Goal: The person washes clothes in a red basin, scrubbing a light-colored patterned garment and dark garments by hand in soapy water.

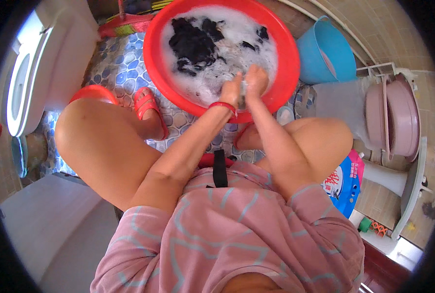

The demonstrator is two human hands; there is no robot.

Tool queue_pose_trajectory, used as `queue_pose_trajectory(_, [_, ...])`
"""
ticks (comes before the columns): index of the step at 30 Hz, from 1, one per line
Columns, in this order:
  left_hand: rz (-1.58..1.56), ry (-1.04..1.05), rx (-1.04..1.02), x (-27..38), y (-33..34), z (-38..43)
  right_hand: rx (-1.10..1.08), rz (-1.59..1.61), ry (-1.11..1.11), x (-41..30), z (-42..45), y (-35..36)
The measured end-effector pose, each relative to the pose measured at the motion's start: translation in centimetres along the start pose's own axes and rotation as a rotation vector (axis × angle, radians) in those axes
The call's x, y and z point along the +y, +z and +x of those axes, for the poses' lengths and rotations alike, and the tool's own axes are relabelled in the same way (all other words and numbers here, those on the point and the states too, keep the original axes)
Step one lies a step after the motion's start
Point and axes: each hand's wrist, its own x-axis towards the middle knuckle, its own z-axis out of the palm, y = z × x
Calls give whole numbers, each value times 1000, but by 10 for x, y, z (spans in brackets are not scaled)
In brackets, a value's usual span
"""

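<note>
A large red plastic basin stands before me, holding sudsy water. Dark wet clothing bunches at the basin's left, and smaller dark pieces break through the foam further right. My left hand, with a red band at its wrist, is curled over the basin's near side. Close beside it, my right hand is closed in a fist. Between them shows a bit of pale, soapy fabric that both hands seem to grip; foam and fingers hide most of it.
A blue bucket stands right of the basin, near pinkish tubs stacked on edge. A blue detergent bag lies by my right thigh. A white appliance is at left. Red sandals rest on the pebble-patterned floor.
</note>
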Motion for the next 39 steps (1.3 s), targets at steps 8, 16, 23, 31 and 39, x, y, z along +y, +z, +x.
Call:
queue_pose_trajectory(8, [-415, -121, 40, 3, -24, 6, 94, -210, -226, -8, 6, -4])
queue_pose_trajectory(16, [756, 724, -55, 6, -62, 8, 66, -134, -435, -48, -55, 13])
queue_pose_trajectory(23, [-71, 25, 54, -3, -28, 26, -124, 148, -428, -72, -96, 20])
queue_pose_trajectory(31, [270, 95, 43, -5, -31, 19, -3, 34, -252, -51, -64, 1])
queue_pose_trajectory(39, [97, 119, 73, 6, 9, -3, -6, 75, -108, -7, -36, 10])
